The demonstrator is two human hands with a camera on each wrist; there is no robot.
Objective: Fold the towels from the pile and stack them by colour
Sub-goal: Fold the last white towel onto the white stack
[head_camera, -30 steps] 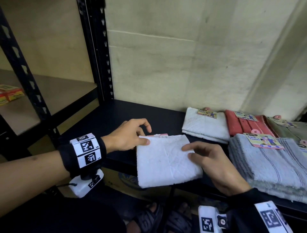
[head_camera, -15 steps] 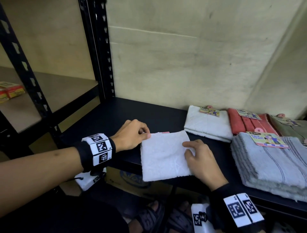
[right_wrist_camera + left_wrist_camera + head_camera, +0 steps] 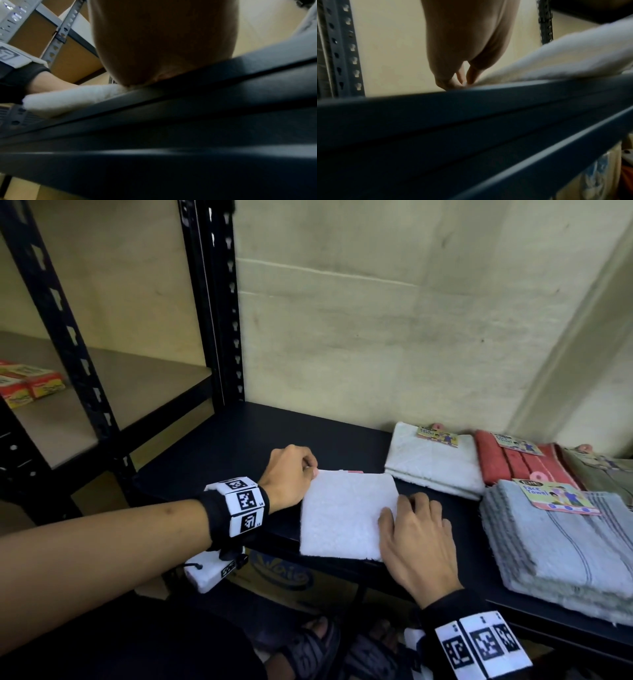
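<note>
— Where is the white towel [image 3: 346,513]?
— Folded, at the front edge of the black shelf [image 3: 239,446].
— And the hands?
— The left hand [image 3: 289,474] pinches its far-left corner; the right hand [image 3: 416,537] curls over its right edge.

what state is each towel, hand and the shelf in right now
white towel: folded square, flat on shelf, near edge overhanging
left hand: fingers pinch the towel's far left corner
right hand: rests on the towel's right edge, fingers curled
white stack: folded, tagged
red towel: folded, tagged
grey stack: folded, tagged
olive towel: folded, partly cut off
shelf: bare at left
</note>
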